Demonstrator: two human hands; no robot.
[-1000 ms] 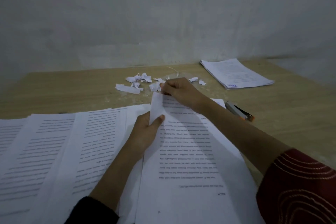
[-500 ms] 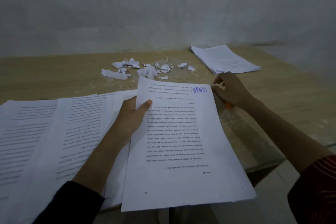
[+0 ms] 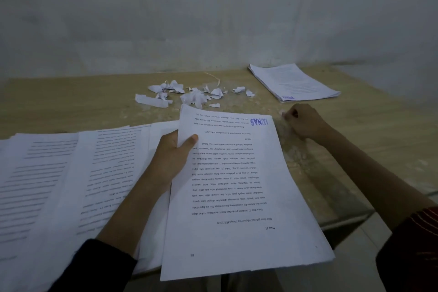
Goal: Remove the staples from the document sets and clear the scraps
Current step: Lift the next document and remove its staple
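The pale wooden surface (image 3: 71, 102) carries torn paper scraps (image 3: 194, 97) just beyond the left grip (image 3: 170, 152), a tidy paper stack (image 3: 294, 83) well off to its right, and fanned document sets (image 3: 59, 185) at its left.

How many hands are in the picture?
2. The left hand holds the document set near the middle; the right hand rests curled on the table at its right.
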